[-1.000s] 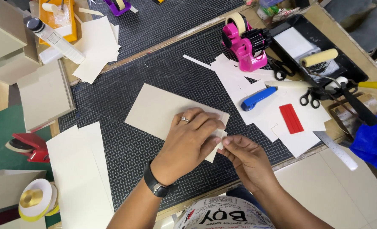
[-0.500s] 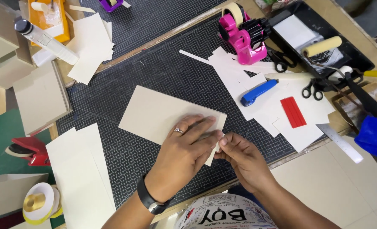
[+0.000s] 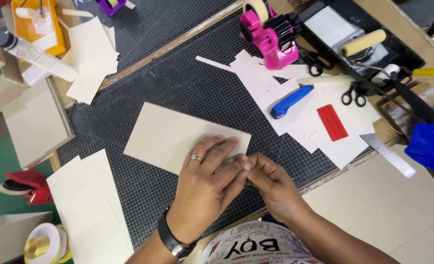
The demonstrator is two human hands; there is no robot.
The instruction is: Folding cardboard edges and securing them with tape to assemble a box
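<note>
Two hands on beige card sheet [image 3: 170, 137], mid cutting mat [image 3: 178, 88]: left hand [image 3: 207, 188] flat w/ fingers spread, right hand [image 3: 270, 183] fingertips pinching the sheet's near corner.

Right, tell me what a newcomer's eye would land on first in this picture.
First, the two hands at bottom centre: the left hand lies flat on a beige card sheet on the dark grid cutting mat, while the right hand pinches at the sheet's near corner. Next, the bright pink tape dispenser at top centre, with a blue utility knife and a red strip on white paper scraps to the right.
</note>
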